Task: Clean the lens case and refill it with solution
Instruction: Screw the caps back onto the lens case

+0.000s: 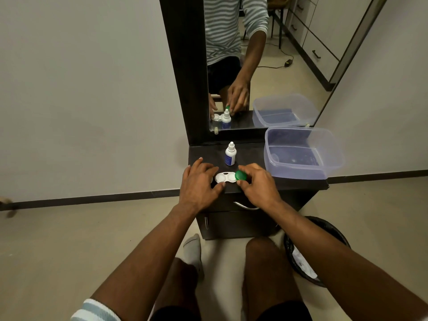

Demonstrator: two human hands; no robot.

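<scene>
The right hand (256,181) pinches a green cap (241,175) between thumb and curled fingers, holding it tilted at the right end of the white lens case (225,177); whether the cap touches the case's right well cannot be told, since the cap covers that edge. The left hand (199,179) lies spread over the left end of the case, fingers fairly straight, the thumb tip pressing at the near left rim and the other fingers resting on the dark cabinet top (250,156) beside it. The case lies flat near the front edge of the cabinet top, between the two hands, and its left well shows open and uncapped, with a dark spot in it. Just behind the case stands a small white solution bottle (230,154) with a blue label, upright and with its nozzle cap on, apart from both hands. To the right, a clear plastic tub (301,151) sits on the cabinet top, its far side close to the mirror (266,54), which reflects the hands, bottle and tub. On the floor at the lower right stands a black bin (324,230) lined with a bag, with white scraps inside.
</scene>
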